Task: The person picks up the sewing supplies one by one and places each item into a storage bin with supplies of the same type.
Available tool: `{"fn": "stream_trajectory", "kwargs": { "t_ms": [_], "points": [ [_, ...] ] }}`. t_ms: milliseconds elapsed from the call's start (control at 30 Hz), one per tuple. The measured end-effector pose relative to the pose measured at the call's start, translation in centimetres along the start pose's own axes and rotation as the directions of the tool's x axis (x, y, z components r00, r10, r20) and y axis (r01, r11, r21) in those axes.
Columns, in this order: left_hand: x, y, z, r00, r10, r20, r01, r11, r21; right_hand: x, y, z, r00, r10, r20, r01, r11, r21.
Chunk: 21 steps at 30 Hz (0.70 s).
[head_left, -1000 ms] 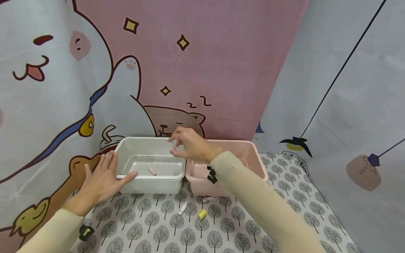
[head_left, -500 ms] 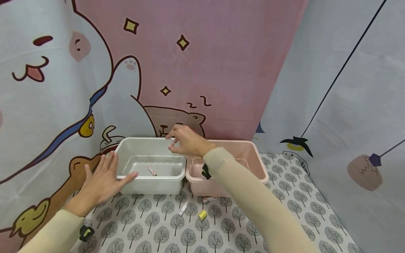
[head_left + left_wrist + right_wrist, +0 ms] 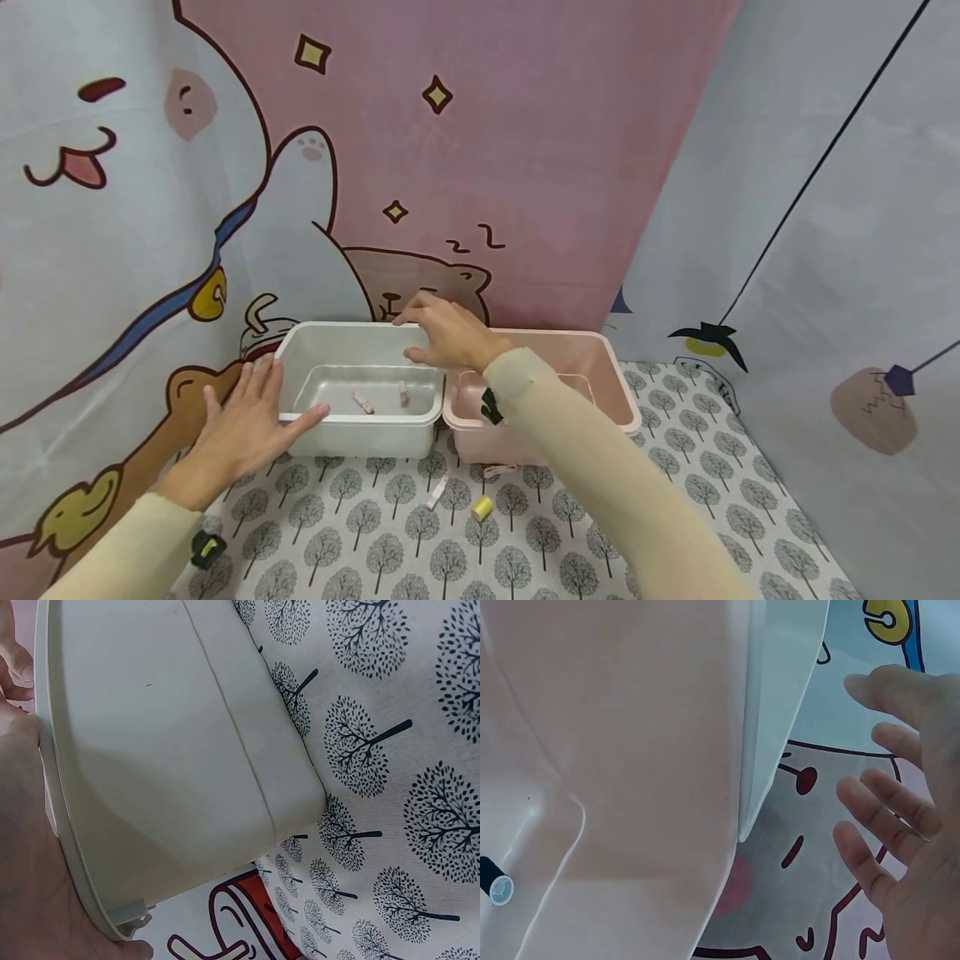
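My left hand point(image 3: 243, 425) rests on the left end of the white bin point(image 3: 360, 421), fingers spread and straight, with the rim under the palm in the left wrist view. Above that bin's right end hovers my right hand point(image 3: 453, 337). Its thumb and fingers stand apart in the right wrist view, holding nothing. Inside the white bin lie two small pale-pink patterned pieces, a slanted one point(image 3: 363, 403) nearer the middle and another point(image 3: 403, 393) below my right fingers. They look like little clips, too small to make out fully.
A pink bin point(image 3: 596, 367) stands against the white one's right side, with a dark thread spool point(image 3: 498, 888) in it. On the tree-print cloth in front lie a white strip-like piece point(image 3: 437, 493), a yellow thread spool point(image 3: 482, 507) and a pinkish piece point(image 3: 500, 471).
My right hand moved slightly left over the white bin and let go of the small pink piece, which now lies inside. The left hand stays at the rim.
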<state>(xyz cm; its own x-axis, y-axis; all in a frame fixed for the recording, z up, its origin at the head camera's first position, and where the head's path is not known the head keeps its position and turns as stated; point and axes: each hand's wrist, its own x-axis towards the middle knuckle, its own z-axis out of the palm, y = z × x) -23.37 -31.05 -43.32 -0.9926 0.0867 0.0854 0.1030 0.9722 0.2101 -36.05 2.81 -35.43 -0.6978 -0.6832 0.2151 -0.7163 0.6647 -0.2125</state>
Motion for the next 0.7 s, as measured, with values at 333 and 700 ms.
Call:
{"fn": "stream_trajectory", "kwargs": {
  "t_ms": [333, 700],
  "points": [
    [0.0, 0.1, -0.1, 1.000, -0.001, 0.002, 0.001, 1.000, -0.009, -1.0, -0.5, -0.5, 1.000, -0.024, -0.007, 0.024, 1.000, -0.014],
    [0.0, 0.2, -0.1, 1.000, -0.002, 0.006, 0.002, 1.000, -0.018, -2.3, -1.0, -1.0, 0.999, -0.044, 0.008, 0.044, 0.999, -0.032]
  ]
}}
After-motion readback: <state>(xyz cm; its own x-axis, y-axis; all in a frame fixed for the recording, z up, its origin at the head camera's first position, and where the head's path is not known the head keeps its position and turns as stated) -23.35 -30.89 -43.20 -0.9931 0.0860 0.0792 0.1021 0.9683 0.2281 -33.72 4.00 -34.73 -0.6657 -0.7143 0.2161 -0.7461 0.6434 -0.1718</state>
